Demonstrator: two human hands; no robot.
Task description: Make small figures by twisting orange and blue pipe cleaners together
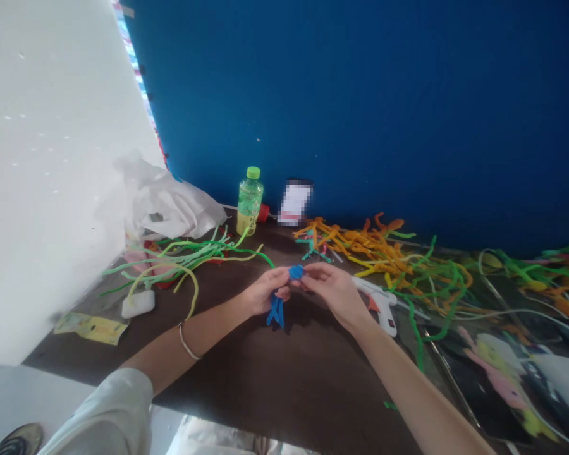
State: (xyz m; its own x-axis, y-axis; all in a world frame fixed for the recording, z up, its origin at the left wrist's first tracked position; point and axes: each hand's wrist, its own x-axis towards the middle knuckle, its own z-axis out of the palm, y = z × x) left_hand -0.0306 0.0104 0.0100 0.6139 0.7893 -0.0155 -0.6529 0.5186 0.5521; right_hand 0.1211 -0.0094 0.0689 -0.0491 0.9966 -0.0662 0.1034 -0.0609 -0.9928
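Blue fuzzy bit of craft work (296,272), pretty small, was up between both hands, just above the middle of a dark brown table (246,385). Left hand (267,289) had its thumb and index finger pinching one side of it, other fingers curled in, with some blue strands (275,311) dangling just below them. Couldn't tell if those were joined to the top piece. Right hand (334,291) had its thumb and fingertips closed in on the opposite side, pinching it too as far as I could see.

Honestly, kind of a messy setup: a pile of green stems (189,256) over on the left, a heap of orange ones (374,243) on the right, and a white glue gun (385,313) lying just beyond the right hand, partly hidden by it. Green-capped bottle (250,205) stood upright at the back, near a phone (296,202) with a blurred-out screen. White rounded case (138,304) sat near the left forearm, by a yellowish strip (91,328).
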